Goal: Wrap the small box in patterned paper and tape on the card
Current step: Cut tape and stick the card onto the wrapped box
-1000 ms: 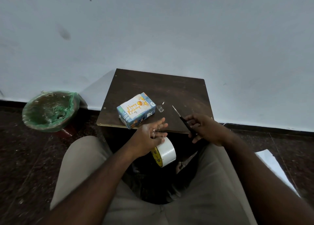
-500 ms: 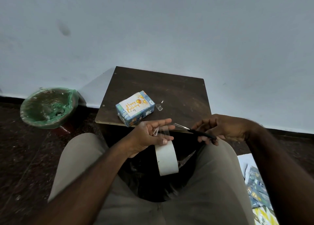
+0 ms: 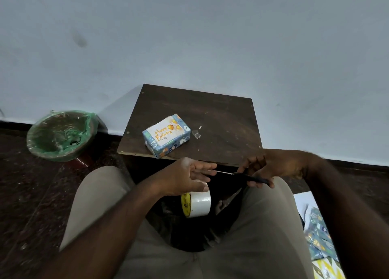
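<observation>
Left hand (image 3: 185,178), scissors (image 3: 251,178) lower, below table (image 3: 221,118) edge

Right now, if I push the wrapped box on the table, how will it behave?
The wrapped box lies flat on a broad face, so it probably slides rather than tips. Its near corner sits at the front edge of the table, so a push toward the person could drop it. Small, so likely light.
</observation>
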### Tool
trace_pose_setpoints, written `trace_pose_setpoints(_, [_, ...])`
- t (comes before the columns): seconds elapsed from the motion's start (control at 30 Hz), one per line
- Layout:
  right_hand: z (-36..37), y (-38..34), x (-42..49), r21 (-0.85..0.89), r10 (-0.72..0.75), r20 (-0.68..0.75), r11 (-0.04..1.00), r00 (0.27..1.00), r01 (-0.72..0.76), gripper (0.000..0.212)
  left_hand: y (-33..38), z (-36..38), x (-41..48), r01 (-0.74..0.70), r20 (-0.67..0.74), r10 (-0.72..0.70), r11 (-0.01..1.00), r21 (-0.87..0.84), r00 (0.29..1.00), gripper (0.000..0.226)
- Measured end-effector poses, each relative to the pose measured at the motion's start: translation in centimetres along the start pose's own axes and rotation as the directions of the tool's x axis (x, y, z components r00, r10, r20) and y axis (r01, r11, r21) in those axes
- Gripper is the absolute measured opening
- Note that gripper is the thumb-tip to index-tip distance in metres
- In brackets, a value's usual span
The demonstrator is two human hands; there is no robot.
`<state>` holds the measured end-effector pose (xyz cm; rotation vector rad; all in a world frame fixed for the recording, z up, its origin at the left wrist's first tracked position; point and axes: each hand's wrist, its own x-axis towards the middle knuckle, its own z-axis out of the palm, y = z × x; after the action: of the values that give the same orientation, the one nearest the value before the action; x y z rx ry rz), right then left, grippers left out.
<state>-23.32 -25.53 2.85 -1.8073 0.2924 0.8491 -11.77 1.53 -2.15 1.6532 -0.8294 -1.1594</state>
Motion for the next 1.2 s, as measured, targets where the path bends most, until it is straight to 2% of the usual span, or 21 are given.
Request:
trace_pose_setpoints(0.13, [0.8,0.1,0.2,-0.015,-0.035,-0.032,0.999,0.999,0.035,0.047,0.1,-0.3,-0.3,0.007,-0.012,-0.006,0.998,0.056,1.0,0.073])
trace_pose_setpoints(0.3, [1.0,-0.4,-0.1,-0.044,-0.056,-0.054,0.998,0.997,0.054,0.04,0.2,-0.6,-0.6,-0.003,-0.068,0.002,1.0,-0.002,0.998,0.073])
trace_pose_setpoints(0.47, [0.6,-0.4,0.2,-0.04,-0.066,-0.067,0.997,0.996,0.063,0.049,0.7,-0.3,-0.8,-0.049,-0.077,0.046,0.998,-0.047,0.996,0.073])
trace_pose_setpoints(0.6, [0.4,-0.7,0.0,-0.035,-0.091,-0.074,0.995,0.993,0.088,0.041,1.3,-0.2,-1.0,-0.073,-0.059,0.07,0.995,-0.068,0.996,0.07])
trace_pose_setpoints(1.2, [0.8,-2.6,-1.6,0.118,-0.22,0.053,0.97,0.974,0.213,0.042,4.3,0.1,-2.1,-0.093,0.135,0.14,0.947,-0.306,0.981,0.062])
